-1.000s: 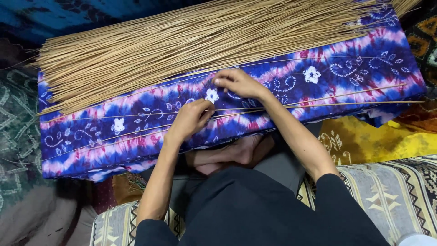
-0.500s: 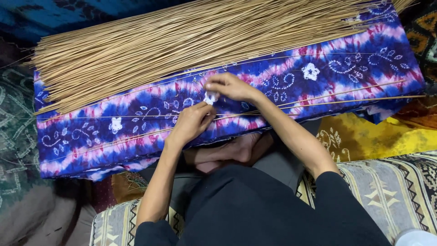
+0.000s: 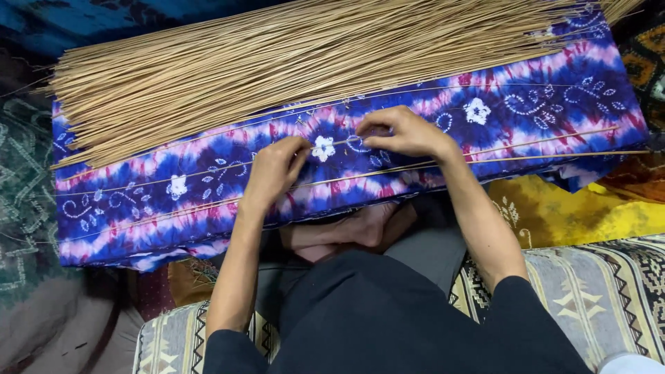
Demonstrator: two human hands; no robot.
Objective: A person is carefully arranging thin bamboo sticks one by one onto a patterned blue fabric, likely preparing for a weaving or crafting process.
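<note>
A big pile of thin tan sticks [image 3: 277, 62] lies along the far side of a purple, blue and pink patterned cloth [image 3: 540, 118] that covers a low surface. A few single sticks [image 3: 554, 156] lie spread lengthwise on the cloth nearer to me. My left hand [image 3: 273, 173] pinches one of these sticks beside a white flower mark [image 3: 323, 147]. My right hand [image 3: 402, 131] pinches a stick just to the right of that mark. The two hands sit close together, fingers curled.
A striped woven mat [image 3: 609, 291] lies under me at the bottom right. Yellow patterned fabric [image 3: 568, 215] shows below the cloth's right end. Dark green patterned fabric [image 3: 24, 208] is at the left. My bare foot [image 3: 353, 232] rests under the cloth's near edge.
Both hands have stayed near the white flower mark, shifting slightly apart along the sticks. The left hand has moved a little left and lower.
</note>
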